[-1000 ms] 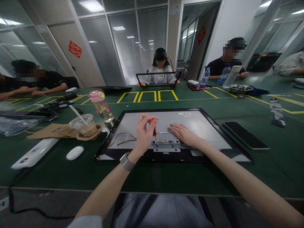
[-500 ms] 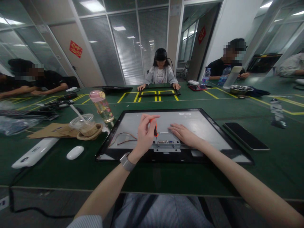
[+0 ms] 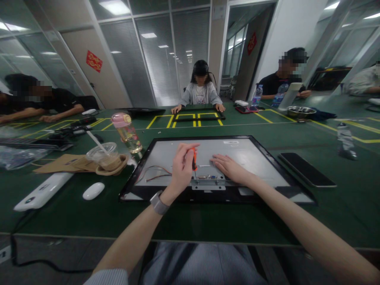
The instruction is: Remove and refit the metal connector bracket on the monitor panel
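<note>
- Left hand: fingers pinching the orange-and-black handle of a screwdriver, the thumb on the side toward the wearer.
- Screwdriver: long axis steep, almost upright, the handle top leaning slightly toward the desk's left edge; shaft directed downward at the left end of a metal bracket. Contact at the tip too small to tell.
- Right hand: fingers outstretched, slightly parted, laid flat on the panel just beyond the bracket's right end; nothing held.
- Bracket: a row of connectors along it, mounted toward the panel's near side.
- Panel: grey back, black border, lying flat by the middle of the near edge of the desk, its long axis parallel to that edge. Thin cables lie across its left part.
- Left wrist: a watch with a grey band.
- Toward the desk's left edge: white mouse, plastic cup with straw, pink-lidded bottle.
- Toward the right edge: dark phone, beside the panel.
- Far edge: a seated person, both hands on a black frame.
</note>
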A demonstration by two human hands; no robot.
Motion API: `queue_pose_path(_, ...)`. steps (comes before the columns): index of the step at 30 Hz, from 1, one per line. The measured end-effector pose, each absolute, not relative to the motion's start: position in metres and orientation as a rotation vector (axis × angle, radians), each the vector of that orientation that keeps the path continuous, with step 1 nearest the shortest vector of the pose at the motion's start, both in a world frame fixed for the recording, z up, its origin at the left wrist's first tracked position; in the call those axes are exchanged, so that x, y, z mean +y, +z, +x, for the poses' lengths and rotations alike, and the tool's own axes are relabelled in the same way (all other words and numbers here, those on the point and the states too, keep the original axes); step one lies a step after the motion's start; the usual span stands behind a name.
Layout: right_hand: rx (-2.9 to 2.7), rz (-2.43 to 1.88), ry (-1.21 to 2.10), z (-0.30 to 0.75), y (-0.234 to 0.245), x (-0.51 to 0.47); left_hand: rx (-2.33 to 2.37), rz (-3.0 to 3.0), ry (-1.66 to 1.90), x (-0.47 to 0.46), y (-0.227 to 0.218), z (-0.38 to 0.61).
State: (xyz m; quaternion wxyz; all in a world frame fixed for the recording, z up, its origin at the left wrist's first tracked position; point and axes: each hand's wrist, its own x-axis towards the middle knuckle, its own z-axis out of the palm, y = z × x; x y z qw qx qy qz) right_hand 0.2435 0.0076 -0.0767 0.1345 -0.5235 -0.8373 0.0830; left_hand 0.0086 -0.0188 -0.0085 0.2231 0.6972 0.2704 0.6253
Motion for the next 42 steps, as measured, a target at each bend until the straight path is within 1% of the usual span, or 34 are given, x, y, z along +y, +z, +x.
queue_pose_path(4, -2.414, -1.503, 0.256, 0.2434, -0.0767, 0.0076, 0.689, 1.893, 1.675, -0.0169, -0.0103, 0.0082)
queue_pose_path(10, -2.432, -1.506, 0.243, 0.242, -0.0739, 0.0066, 0.732, 1.984, 1.743, -0.0124, -0.0121, 0.0099)
queue_pose_path(17, -2.408, -1.508, 0.261, 0.2422, -0.0732, 0.0055, 0.64, 1.794, 1.611, -0.0154, -0.0122, 0.0086)
queue_pose_path(24, -2.429, -1.514, 0.24, 0.242, -0.0736, 0.0064, 0.809, 1.888, 1.747, -0.0135, -0.0081, 0.0081)
queue_pose_path(31, -2.425, -1.51, 0.235, 0.2434, -0.0754, 0.0068, 0.695, 1.825, 1.635, -0.0179, -0.0087, 0.0079)
queue_pose_path(37, -2.429, -1.525, 0.241, 0.2417, -0.0725, 0.0056, 0.759, 1.931, 1.731, -0.0176, -0.0052, 0.009)
queue_pose_path(42, -2.425, -1.516, 0.252, 0.2417, -0.0712, 0.0049, 0.742, 1.898, 1.662, -0.0196, -0.006, 0.0087)
